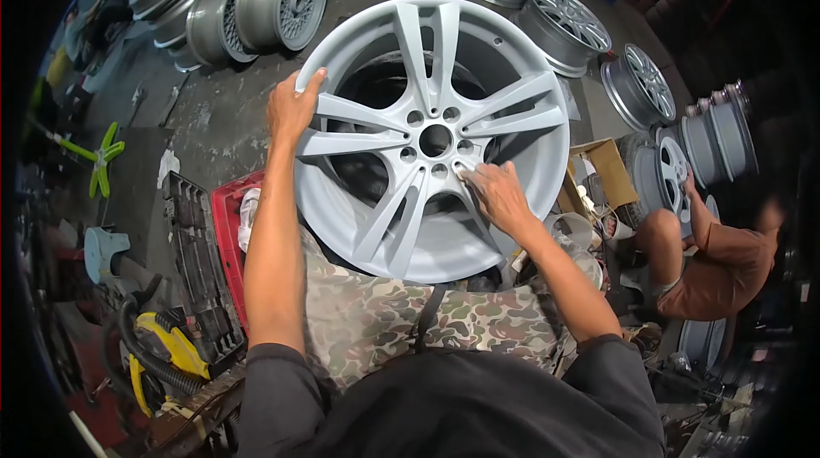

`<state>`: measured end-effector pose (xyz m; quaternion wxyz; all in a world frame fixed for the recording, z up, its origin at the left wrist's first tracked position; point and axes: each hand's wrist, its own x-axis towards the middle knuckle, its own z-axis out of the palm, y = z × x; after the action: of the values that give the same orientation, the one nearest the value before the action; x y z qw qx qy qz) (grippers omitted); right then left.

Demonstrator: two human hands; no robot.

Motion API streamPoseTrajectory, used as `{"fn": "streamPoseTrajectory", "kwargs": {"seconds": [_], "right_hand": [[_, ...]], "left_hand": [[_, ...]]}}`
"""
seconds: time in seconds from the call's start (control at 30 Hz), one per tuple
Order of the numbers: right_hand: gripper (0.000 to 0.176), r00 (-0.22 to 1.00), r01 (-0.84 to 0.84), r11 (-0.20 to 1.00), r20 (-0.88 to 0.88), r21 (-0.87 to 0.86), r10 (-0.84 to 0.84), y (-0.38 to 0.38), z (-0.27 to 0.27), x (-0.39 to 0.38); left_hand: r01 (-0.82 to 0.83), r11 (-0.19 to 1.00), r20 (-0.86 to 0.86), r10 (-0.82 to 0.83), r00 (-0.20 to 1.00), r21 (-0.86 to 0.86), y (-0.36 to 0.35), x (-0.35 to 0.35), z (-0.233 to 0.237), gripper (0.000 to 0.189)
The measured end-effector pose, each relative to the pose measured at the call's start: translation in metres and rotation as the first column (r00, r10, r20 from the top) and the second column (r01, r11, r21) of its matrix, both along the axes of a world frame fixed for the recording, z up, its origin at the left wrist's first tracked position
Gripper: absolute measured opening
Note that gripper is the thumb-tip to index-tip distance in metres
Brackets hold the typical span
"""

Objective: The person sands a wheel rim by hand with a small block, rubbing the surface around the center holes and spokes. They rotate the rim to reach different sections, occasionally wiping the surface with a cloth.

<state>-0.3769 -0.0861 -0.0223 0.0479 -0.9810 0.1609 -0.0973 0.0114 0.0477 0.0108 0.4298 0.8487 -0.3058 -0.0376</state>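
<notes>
A large grey wheel rim with paired spokes [434,101] faces up in front of me, its lower edge close to my camouflage-patterned lap [376,313]. My left hand [293,108] grips the rim's outer edge at the upper left, thumb on top and the other fingers partly hidden beyond the edge. My right hand [500,196] is by the hub, just right of the centre hole, its fingers bent together against the base of a lower right spoke. Whatever its fingertips may hold is too small to make out.
Rims [282,5] stand at the upper left, and more [564,26] lie at the upper right. A cardboard box [608,169] is right of the wheel. Another person [717,270] crouches at the right beside a rim. A yellow tool [175,344] lies lower left near a red crate [229,240].
</notes>
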Motion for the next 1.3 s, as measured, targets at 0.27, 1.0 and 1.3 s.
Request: {"fn": "streamPoseTrajectory", "kwargs": {"seconds": [0.27, 1.0, 1.3], "right_hand": [[0.024, 0.951, 0.278, 0.869, 0.007, 0.41, -0.308, 0.017, 0.002, -0.012], [0.048, 0.996, -0.026, 0.985, -0.088, -0.169, 0.011, 0.008, 0.0, -0.027], [0.051, 0.996, -0.06, 0.972, -0.073, -0.227, 0.044, 0.008, 0.006, -0.044]], "left_hand": [[-0.007, 1.0, 0.016, 0.007, 1.0, -0.011, 0.001, 0.0, 0.002, 0.057], [0.004, 1.0, 0.003, -0.004, 1.0, -0.016, 0.001, -0.001, 0.003, 0.058], [0.011, 1.0, 0.008, -0.011, 1.0, -0.017, 0.0, -0.002, 0.003, 0.055]]}}
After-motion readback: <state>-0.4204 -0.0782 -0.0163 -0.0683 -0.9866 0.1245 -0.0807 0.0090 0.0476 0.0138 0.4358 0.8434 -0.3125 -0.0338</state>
